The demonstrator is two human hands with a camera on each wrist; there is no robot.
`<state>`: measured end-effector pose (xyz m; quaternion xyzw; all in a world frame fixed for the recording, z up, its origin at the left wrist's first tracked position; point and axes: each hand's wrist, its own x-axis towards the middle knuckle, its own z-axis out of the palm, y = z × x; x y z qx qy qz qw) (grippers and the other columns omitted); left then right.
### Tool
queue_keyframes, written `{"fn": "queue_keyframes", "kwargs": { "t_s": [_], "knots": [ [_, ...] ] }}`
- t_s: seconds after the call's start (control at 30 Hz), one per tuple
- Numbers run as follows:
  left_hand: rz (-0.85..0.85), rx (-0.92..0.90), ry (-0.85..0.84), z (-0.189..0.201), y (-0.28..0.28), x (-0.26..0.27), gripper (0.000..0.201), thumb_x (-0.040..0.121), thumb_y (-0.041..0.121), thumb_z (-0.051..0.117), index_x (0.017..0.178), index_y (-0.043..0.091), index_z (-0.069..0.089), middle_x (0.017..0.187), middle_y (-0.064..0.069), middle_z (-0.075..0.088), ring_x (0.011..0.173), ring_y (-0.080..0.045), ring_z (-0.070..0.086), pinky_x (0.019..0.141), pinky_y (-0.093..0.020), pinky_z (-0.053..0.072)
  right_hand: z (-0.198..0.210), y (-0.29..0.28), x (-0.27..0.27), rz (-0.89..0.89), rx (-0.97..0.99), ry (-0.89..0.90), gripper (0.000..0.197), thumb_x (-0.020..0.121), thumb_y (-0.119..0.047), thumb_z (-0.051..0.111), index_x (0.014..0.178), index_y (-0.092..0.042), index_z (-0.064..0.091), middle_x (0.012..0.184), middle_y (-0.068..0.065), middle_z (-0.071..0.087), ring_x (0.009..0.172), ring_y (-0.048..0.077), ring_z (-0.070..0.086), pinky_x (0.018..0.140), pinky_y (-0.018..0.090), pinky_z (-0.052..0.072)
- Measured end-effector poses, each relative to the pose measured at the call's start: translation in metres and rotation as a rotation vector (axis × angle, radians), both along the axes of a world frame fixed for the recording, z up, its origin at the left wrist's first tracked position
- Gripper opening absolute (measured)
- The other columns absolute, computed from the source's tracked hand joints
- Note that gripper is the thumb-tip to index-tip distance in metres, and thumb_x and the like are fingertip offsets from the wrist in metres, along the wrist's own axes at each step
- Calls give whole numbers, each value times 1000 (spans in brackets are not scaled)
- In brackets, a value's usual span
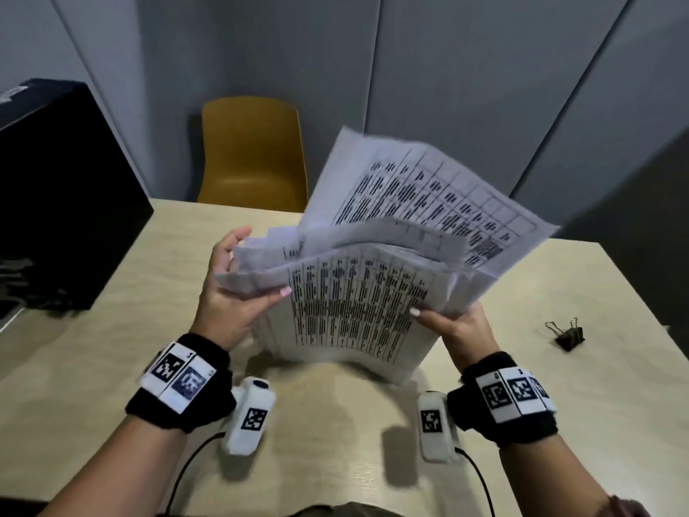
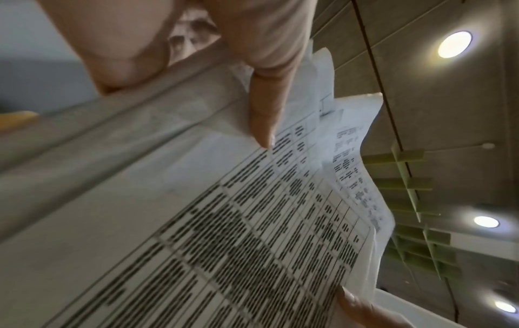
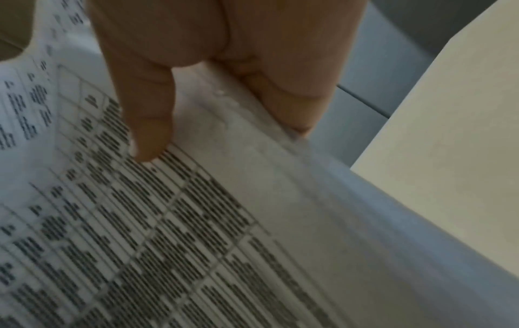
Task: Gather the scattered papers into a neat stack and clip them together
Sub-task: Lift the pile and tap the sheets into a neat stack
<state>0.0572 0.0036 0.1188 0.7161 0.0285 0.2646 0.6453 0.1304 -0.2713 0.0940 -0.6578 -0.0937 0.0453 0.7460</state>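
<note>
A loose bundle of printed papers (image 1: 358, 307) with tables is held up above the beige table (image 1: 112, 367), its sheets fanned and uneven at the top. My left hand (image 1: 238, 289) grips the bundle's left edge, thumb on the front sheet and fingers behind. My right hand (image 1: 451, 322) grips the right edge the same way. The left wrist view shows the papers (image 2: 252, 222) with my left thumb pressed on the print; the right wrist view shows the papers (image 3: 168, 222) under my right thumb. A black binder clip (image 1: 568, 334) lies on the table to the right, apart from both hands.
A mustard yellow chair (image 1: 253, 154) stands behind the table's far edge. A large black box (image 1: 56, 195) occupies the left side. Grey wall panels rise behind. Cables run from the wrist cameras toward the table's near edge.
</note>
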Motion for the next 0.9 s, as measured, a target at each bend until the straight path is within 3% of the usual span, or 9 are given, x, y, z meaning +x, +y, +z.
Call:
{"fn": "queue_keyframes", "kwargs": {
  "t_s": [0.1, 0.17, 0.27, 0.37, 0.47, 0.57, 0.73, 0.8, 0.9],
  "knots": [
    [-23, -58, 102, -6, -4, -2, 51, 62, -13, 71, 98, 21, 58, 84, 16, 72, 79, 13, 63, 69, -3, 47, -7, 0, -4, 44, -84, 1, 37, 64, 17, 70, 84, -14, 65, 74, -10, 74, 72, 6, 69, 70, 23, 58],
    [-9, -37, 151, -13, -3, -2, 38, 70, -10, 69, 89, 21, 62, 73, 29, 70, 76, 14, 62, 67, -2, 47, -10, -3, -3, 32, -74, -18, 39, 64, 15, 72, 86, -15, 64, 76, -9, 75, 75, 7, 69, 69, 22, 57],
    [40, -10, 170, -16, 3, -1, 33, 77, -6, 65, 83, 26, 60, 68, 33, 67, 72, 20, 59, 63, 1, 44, -17, -13, 2, 38, -2, 22, 34, 60, 7, 64, 89, -11, 62, 78, -4, 74, 79, 13, 68, 72, 26, 57],
    [64, -41, 179, -18, 12, 0, 30, 79, -3, 65, 85, 27, 62, 71, 25, 70, 74, 16, 61, 65, -1, 47, -31, -24, 2, 71, -14, 46, 32, 68, 19, 53, 83, -6, 64, 76, -4, 73, 75, 10, 66, 70, 21, 55],
    [58, -76, 191, -19, 16, 3, 31, 79, -4, 64, 88, 25, 63, 73, 29, 70, 75, 12, 64, 67, -4, 49, -43, -29, -2, 45, -125, 20, 45, 77, 21, 54, 67, -19, 72, 64, -8, 71, 63, 3, 63, 65, 15, 52],
    [22, -74, 178, -14, 14, 4, 32, 79, -5, 63, 90, 25, 61, 74, 29, 70, 79, 7, 65, 66, -4, 49, -43, -29, -3, -56, -100, -11, 45, 74, 13, 61, 63, -28, 74, 61, -12, 71, 59, -2, 61, 63, 12, 51],
    [-12, -26, 183, -13, 14, 6, 32, 79, -9, 61, 88, 22, 61, 72, 29, 70, 76, 9, 64, 66, -4, 48, -11, -33, 5, -162, -78, -203, 50, 79, 13, 57, 69, -33, 73, 64, -19, 69, 62, -7, 60, 65, 9, 49],
    [-19, -23, 190, -13, 16, 5, 32, 78, -8, 63, 87, 22, 62, 71, 29, 70, 75, 11, 63, 65, -4, 49, 12, -33, 9, -132, -136, -292, 45, 76, 3, 53, 71, -38, 72, 66, -22, 69, 63, -7, 59, 66, 11, 49],
    [-50, -5, 199, -11, 18, 5, 34, 76, -11, 64, 88, 20, 62, 72, 27, 70, 76, 11, 64, 66, -6, 51, 51, -28, 15, -56, -242, -413, 52, 74, 1, 48, 78, -45, 72, 77, -29, 70, 75, -7, 64, 73, 13, 52]
  ]
}}
